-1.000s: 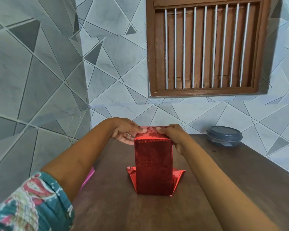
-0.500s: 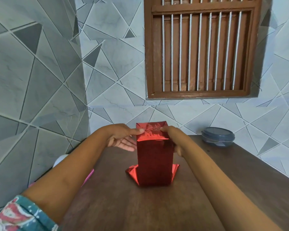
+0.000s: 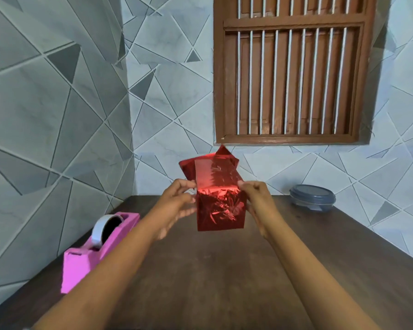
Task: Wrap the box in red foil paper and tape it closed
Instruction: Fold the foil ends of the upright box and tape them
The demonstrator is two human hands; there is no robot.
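Observation:
The box, covered in shiny red foil paper, is held in the air above the dark wooden table, tipped so that one folded end faces me. Loose foil flaps stick up behind its far end. My left hand grips the box's left side with thumb and fingers. On the right side my right hand pinches the edge. A pink tape dispenser with a roll of clear tape stands at the table's left edge, apart from both hands.
A round grey lidded container sits at the table's back right, against the tiled wall. A brown barred wooden window is set in the wall behind the table. Tiled walls close in the table at the left and back.
The box stood upright on the table with both hands pressing foil at its top. Now both hands have lifted it off the table and tipped it over; the flared flaps point up and away.

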